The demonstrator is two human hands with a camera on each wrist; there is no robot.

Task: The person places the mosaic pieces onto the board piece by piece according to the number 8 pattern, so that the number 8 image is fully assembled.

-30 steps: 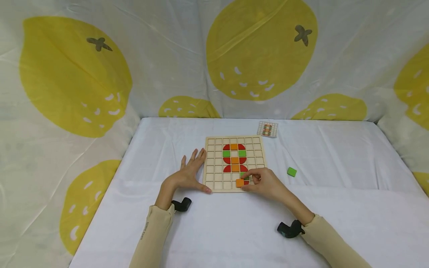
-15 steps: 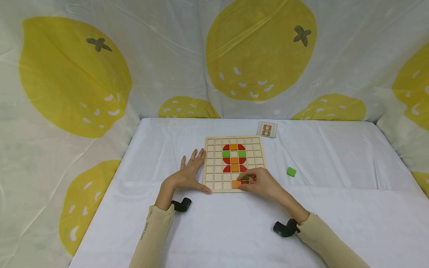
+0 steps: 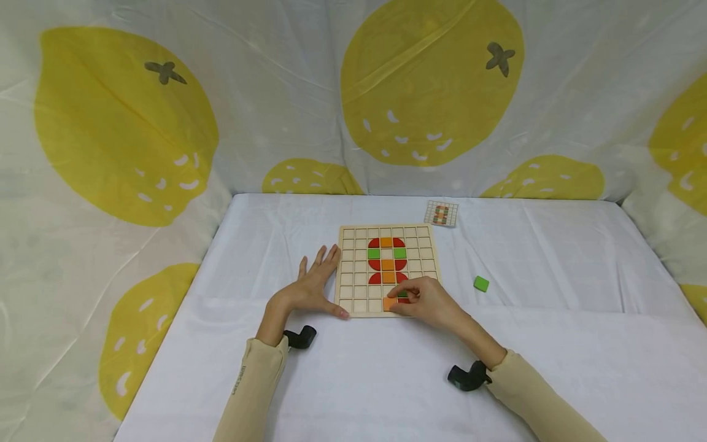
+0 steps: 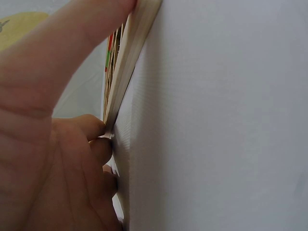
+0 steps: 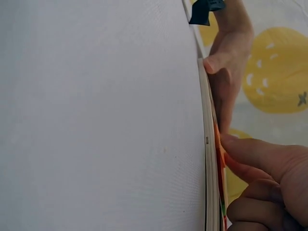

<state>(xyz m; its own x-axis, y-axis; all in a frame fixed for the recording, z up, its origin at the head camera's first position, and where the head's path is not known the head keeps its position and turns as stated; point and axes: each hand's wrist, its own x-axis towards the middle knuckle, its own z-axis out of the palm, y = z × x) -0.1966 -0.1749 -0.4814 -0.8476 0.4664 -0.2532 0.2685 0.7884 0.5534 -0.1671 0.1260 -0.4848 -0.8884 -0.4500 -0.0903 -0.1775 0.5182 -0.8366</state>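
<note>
A wooden grid board lies on the white cloth with red, orange and green tiles set in its middle columns. My left hand rests along the board's left edge, fingers spread, thumb at the near left corner. In the left wrist view the thumb touches the board's side. With thumb and index finger, my right hand pinches an orange square tile in the near row. In the right wrist view that orange tile sits at the thumb tip. Fingers partly cover the red and green tiles beside it.
A loose green tile lies on the cloth to the right of the board. Behind the board's far right corner lies a small pattern card. Lemon-printed fabric walls the table at the back and sides.
My right hand has shifted left with the orange tile, which went from a tilted position over the near row to lying in a cell there. The left hand keeps its place.
</note>
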